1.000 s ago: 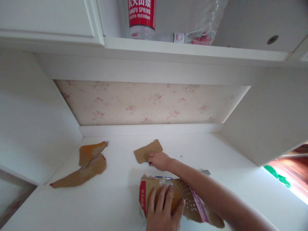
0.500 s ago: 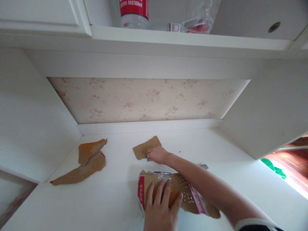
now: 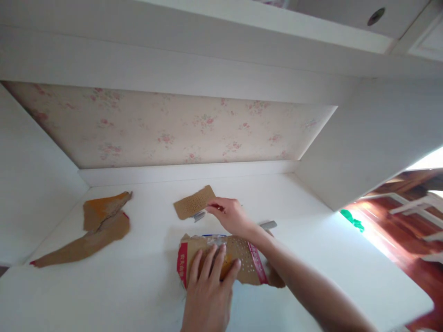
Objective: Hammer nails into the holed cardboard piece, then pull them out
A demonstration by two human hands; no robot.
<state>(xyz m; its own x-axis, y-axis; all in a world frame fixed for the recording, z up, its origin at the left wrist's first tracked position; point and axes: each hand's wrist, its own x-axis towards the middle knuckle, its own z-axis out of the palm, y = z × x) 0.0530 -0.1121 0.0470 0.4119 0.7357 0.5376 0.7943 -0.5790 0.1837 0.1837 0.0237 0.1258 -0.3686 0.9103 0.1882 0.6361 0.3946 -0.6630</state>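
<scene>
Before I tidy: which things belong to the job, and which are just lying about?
In use, seemingly:
brown, red-banded cardboard piece, under left hand
small perforated brown cardboard rectangle, beside right hand
small grey strips

Lying about, apparently:
torn brown-and-orange cardboard
unidentifiable green object

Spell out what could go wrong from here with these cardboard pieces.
The right hand might scatter the small grey pieces lying close to its fingertips. Its forearm could nudge the grey object beside it. The left hand, lying on the ragged-edged cardboard, might tear it further if it presses hard.
</scene>
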